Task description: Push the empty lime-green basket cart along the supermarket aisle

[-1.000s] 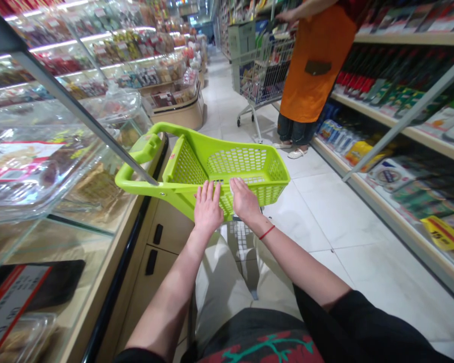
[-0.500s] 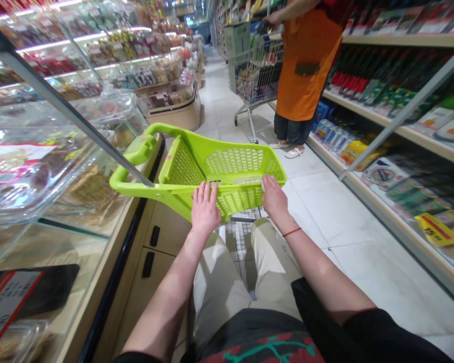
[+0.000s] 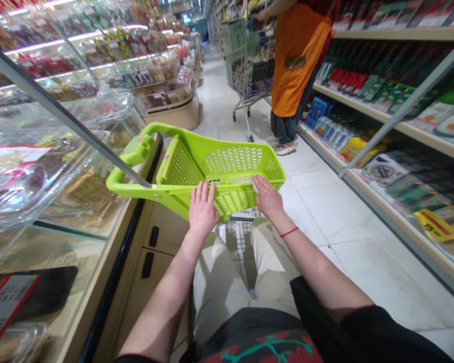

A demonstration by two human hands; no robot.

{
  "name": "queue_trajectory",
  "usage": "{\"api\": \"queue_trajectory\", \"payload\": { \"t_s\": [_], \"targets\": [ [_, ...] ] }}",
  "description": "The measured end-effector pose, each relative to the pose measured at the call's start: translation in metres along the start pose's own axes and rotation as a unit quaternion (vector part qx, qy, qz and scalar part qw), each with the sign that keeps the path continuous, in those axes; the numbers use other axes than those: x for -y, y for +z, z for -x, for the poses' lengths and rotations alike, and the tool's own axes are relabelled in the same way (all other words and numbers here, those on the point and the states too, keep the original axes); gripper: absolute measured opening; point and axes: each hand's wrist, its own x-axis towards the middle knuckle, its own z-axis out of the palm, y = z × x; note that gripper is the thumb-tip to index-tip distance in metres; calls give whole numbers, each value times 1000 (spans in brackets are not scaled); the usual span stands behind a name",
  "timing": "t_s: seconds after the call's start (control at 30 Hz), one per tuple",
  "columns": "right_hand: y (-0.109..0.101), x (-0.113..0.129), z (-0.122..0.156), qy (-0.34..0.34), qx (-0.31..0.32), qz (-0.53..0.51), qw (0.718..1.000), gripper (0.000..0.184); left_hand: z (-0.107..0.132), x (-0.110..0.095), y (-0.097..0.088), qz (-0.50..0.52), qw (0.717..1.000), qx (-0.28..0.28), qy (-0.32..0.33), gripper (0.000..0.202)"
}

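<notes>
A lime green plastic basket (image 3: 196, 156) stands in front of me at thigh height, its handle (image 3: 125, 176) pointing left toward the glass counter. My left hand (image 3: 202, 212) lies flat on the basket's near wall with the fingers stretched out and holding nothing. My right hand (image 3: 267, 197) rests on the near rim further right, its fingers curled over a small white cloth (image 3: 254, 187) pressed against the rim. A red string is tied round my right wrist. The basket looks empty inside.
A glass display counter (image 3: 60, 166) with packed food runs along my left. Shelves of boxed goods (image 3: 408, 126) line the right. Ahead, a person in an orange apron (image 3: 293, 60) stands at a metal shopping cart (image 3: 251, 70) in the tiled aisle.
My right hand slid right along the basket rim with the cloth, then a little back left. My left hand stayed put. The person in the apron shifted slightly left.
</notes>
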Motion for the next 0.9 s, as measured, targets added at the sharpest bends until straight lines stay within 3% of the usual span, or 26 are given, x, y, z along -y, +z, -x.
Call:
{"api": "queue_trajectory", "payload": {
  "t_s": [0.1,0.2,0.3,0.47,0.57,0.73,0.9],
  "targets": [
    [-12,-27,1,50,-17,14,998,68,0,0,-1,2,1000,3,1,79],
    [-13,-33,1,70,-36,20,997,68,0,-2,-1,-1,1000,6,-10,81],
    [-4,-13,0,62,-35,15,997,67,-2,-13,1,1,1000,8,-10,83],
    [11,37,-2,-6,2,-14,1000,65,-13,-43,11,17,996,19,81,84],
    [12,47,-2,-34,14,-21,999,65,-21,-57,19,26,994,36,103,83],
    [1,20,2,-28,10,-9,1000,69,-25,-61,24,21,993,61,102,86],
    [-15,-27,8,46,-29,10,998,71,-24,-59,26,21,993,62,100,87]
  ]
}}
